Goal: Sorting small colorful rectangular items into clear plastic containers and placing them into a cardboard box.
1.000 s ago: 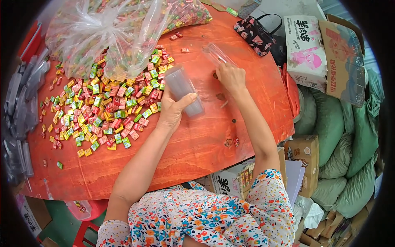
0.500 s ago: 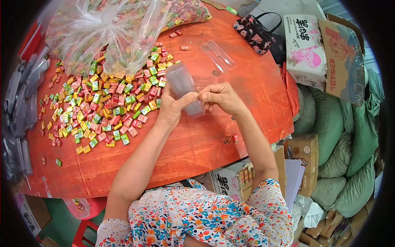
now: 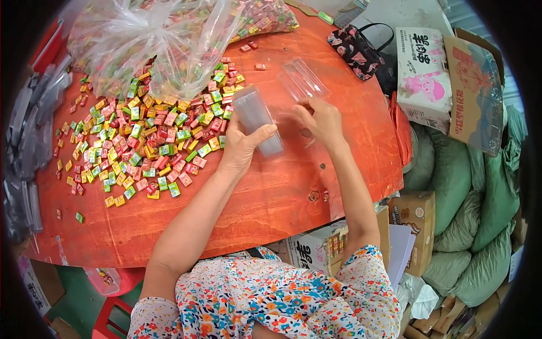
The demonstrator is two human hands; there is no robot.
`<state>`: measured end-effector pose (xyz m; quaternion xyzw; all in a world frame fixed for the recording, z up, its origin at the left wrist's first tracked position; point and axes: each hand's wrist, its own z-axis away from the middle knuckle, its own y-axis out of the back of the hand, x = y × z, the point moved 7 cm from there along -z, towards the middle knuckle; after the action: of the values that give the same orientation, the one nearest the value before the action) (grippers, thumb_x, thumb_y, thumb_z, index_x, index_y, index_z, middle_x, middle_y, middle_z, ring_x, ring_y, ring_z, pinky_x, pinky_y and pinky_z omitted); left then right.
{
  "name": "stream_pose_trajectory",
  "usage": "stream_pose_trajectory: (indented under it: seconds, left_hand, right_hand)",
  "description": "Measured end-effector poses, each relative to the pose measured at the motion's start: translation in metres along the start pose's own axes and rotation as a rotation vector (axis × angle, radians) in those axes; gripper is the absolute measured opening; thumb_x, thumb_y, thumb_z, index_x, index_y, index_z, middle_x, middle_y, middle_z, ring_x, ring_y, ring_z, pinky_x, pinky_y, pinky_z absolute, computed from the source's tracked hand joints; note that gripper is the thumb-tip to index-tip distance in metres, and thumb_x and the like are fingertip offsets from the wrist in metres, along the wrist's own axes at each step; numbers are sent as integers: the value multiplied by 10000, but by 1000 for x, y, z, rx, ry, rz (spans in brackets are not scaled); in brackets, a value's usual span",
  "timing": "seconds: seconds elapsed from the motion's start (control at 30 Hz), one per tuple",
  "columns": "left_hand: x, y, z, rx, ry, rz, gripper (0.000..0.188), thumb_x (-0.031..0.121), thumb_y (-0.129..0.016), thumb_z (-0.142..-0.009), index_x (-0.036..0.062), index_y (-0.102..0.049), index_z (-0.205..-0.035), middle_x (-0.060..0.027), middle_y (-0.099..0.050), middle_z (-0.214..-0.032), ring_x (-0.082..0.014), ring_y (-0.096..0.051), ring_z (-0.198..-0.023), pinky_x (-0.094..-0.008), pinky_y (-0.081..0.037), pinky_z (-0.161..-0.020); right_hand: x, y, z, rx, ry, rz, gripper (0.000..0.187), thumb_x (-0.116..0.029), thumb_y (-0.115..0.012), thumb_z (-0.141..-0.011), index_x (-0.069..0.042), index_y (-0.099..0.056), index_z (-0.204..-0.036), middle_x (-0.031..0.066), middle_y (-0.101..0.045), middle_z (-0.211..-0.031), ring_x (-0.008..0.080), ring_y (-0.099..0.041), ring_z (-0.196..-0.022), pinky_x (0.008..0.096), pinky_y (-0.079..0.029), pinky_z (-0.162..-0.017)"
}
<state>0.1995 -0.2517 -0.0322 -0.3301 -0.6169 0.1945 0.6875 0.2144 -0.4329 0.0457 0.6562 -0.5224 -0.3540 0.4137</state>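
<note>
My left hand (image 3: 241, 144) is closed around a stack of thin clear plastic trays (image 3: 255, 113), thumb across its right side, the stack tilted above the table. To its right is my right hand (image 3: 323, 121), apart from the stack, its fingers bent and smeared by motion; whether a clear piece is between them I cannot make out. Just beyond it more clear trays (image 3: 305, 79) lie on the red table. Left of my left hand spreads a loose heap of small wrapped candy packs (image 3: 164, 135) in red, yellow, green and pink.
A big clear bag (image 3: 152, 39) of the same packs stands at the back left of the table (image 3: 271, 203). Grey plastic packets (image 3: 28, 141) are piled at the left edge. A floral handbag (image 3: 355, 53), cartons (image 3: 423, 73) and green sacks (image 3: 451, 169) are on the right.
My right hand has moved off the stack, to the right and slightly away from me. The left hand still holds the stack. The whole view has shifted slightly.
</note>
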Motion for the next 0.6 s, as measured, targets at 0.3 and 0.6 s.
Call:
stream_pose_trajectory:
  seconds: [0.3, 0.6]
  left_hand:
    - [0, -5, 2, -90, 25, 33, 698, 117, -827, -735, 77, -434, -1310, -33, -549, -1135, -152, -563, -1043, -323, -475, -923]
    - [5, 4, 0, 20, -38, 22, 663, 86, -817, -744, 71, -448, -1294, -46, -583, -1111, -144, -578, -1019, -319, -495, -892]
  right_hand:
    - [-44, -12, 36, -564, -375, -1316, 159, -189, -714, -885, -33, -711, -856, 4, -652, -696, 73, -580, -601, 227, -431, -533]
    - [-25, 7, 10, 138, 143, -81, 103, -162, -679, -849, -80, -690, -788, 87, -657, -699, 213, -627, -573, 331, -500, -528]
